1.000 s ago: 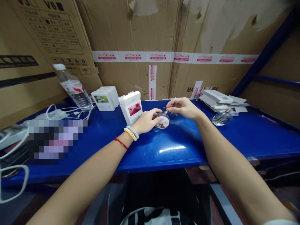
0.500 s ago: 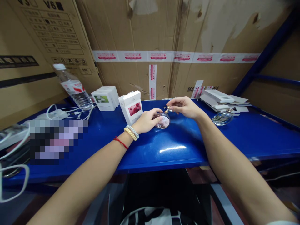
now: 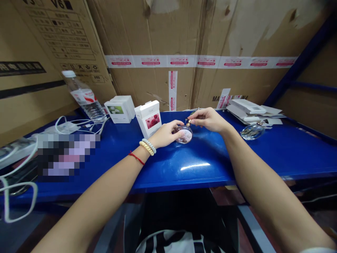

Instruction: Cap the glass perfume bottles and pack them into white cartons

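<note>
A small round glass bottle [image 3: 186, 136] with a pale label and a gold neck [image 3: 188, 122] rests tilted on the blue tabletop. My left hand [image 3: 168, 134] is closed around its left side, thumb across the front. My right hand [image 3: 206, 119] pinches at the top of the gold neck; the fingertips cover most of what they grip. Just behind my left hand stands a white carton [image 3: 149, 119] with a red flower picture, its top seemingly open.
At left are white boxes [image 3: 119, 109], a water bottle [image 3: 88, 100], white cables [image 3: 63, 130] and a blurred-out patch [image 3: 67, 154]. To the right, a second glass bottle [image 3: 252, 131] lies near flattened white cartons [image 3: 250, 108]. Tall cardboard [image 3: 147, 35] backs the blue table [image 3: 168, 172].
The whole view has shifted slightly. Both hands keep nearly the same places on the bottle, with the right fingertips still at its gold neck.
</note>
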Available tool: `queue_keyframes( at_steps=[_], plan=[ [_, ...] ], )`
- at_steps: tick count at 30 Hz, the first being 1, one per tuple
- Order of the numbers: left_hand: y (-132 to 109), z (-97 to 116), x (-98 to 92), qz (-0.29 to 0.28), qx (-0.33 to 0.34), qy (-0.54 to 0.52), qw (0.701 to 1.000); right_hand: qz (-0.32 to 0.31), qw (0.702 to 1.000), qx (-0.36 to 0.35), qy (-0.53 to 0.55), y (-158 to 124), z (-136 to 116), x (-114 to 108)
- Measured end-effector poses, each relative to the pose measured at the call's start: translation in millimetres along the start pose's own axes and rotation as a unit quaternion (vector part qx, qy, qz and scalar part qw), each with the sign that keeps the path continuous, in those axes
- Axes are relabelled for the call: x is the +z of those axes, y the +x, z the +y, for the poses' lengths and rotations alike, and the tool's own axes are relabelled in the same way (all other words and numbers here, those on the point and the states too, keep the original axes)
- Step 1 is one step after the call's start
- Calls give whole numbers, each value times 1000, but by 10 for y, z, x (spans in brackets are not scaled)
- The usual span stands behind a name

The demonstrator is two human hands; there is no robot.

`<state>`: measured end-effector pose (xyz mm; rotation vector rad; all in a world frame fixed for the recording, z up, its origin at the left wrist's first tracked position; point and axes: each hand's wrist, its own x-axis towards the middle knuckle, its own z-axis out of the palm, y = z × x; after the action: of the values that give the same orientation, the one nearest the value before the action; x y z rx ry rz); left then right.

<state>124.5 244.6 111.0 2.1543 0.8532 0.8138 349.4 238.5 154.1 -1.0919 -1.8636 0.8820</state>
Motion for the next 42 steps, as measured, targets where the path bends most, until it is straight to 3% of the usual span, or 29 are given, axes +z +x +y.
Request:
queue_keyframes(
  at_steps=[19,26,31,36,40,42],
  plan=[
    [-7,-38,-27,-30,17,-19,999,-18,1000,15,-4,-7,-46,0],
    [-1,-57,-18,-24,17,-41,999,-26,994,49,94,10,-35,53],
    [2,-6,-29,-24,1,-120,992,-22,968,98,228,66,34,235],
    [26,42,-63,-14,9,-246,969,0,920,125,372,82,-62,509],
    [38,58,-75,-1,19,-265,964,22,886,161,435,49,-191,634],
    [37,68,-74,9,25,-259,966,4,866,186,463,34,-222,653]
  ],
)
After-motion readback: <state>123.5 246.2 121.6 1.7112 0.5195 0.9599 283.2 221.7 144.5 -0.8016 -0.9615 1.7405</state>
